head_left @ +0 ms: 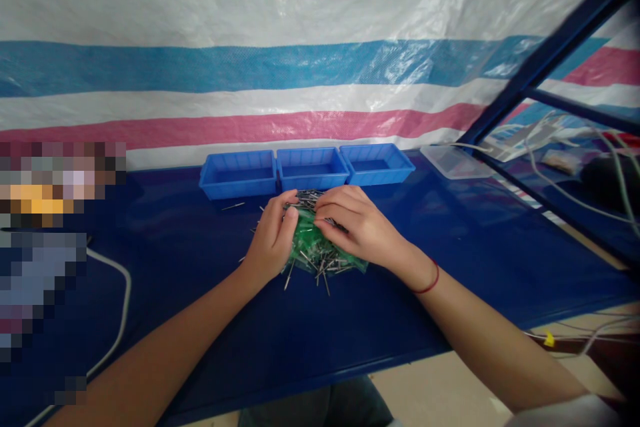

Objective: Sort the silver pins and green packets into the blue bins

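A heap of thin metal pins, which look like blind rivets point(327, 263), lies on the blue table with green plastic bags point(307, 230) among and under them. My left hand point(273, 233) cups the heap's left side, its fingers curled round the far edge and its thumb against the bag. From the right, my right hand point(353, 220) closes bent fingers over rivets at the top of the heap. Its fingertips are partly hidden. Several pins stick out toward me, and a single loose pin point(233, 205) lies apart at the left.
Behind the heap, three blue bins point(239, 188) stand in a row. A clear plastic lid point(457, 163) lies to their right, near a dark metal frame point(545, 60). White cable point(127, 293) runs along the left. A striped plastic sheet point(280, 67) hangs behind.
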### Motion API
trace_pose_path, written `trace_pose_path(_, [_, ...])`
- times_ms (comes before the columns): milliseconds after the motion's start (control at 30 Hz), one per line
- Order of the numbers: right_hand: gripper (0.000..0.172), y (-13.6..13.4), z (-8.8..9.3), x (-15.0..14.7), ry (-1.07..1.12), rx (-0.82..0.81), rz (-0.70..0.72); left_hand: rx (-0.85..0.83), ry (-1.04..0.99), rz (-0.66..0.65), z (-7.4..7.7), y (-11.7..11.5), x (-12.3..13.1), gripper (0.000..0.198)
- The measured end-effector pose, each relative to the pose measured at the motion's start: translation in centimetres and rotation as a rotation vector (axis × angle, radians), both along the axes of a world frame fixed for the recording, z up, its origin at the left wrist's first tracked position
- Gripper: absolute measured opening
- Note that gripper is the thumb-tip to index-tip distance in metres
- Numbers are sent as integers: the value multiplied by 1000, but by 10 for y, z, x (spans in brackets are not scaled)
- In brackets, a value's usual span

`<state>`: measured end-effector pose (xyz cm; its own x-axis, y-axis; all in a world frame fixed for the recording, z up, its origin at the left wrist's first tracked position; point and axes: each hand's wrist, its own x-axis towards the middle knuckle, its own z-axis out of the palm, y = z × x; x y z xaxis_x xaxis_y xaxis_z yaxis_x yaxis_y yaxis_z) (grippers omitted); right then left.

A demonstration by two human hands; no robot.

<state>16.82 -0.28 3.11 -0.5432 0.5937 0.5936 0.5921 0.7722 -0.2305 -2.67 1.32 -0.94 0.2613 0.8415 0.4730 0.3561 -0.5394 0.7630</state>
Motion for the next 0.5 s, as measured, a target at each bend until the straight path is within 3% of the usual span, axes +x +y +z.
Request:
trace_pose_path(233, [10, -4, -3, -3, 246, -67, -141, -14, 22, 14, -2, 1, 2, 48])
trace_pose_path(400, [12, -5, -5, -6, 499, -200, -186, 129, 107, 43, 8, 1, -1, 26])
trace_pose_path(500, [14, -5, -6, -8, 641, -306, -148, 78, 58, 61, 12, 0, -2, 17])
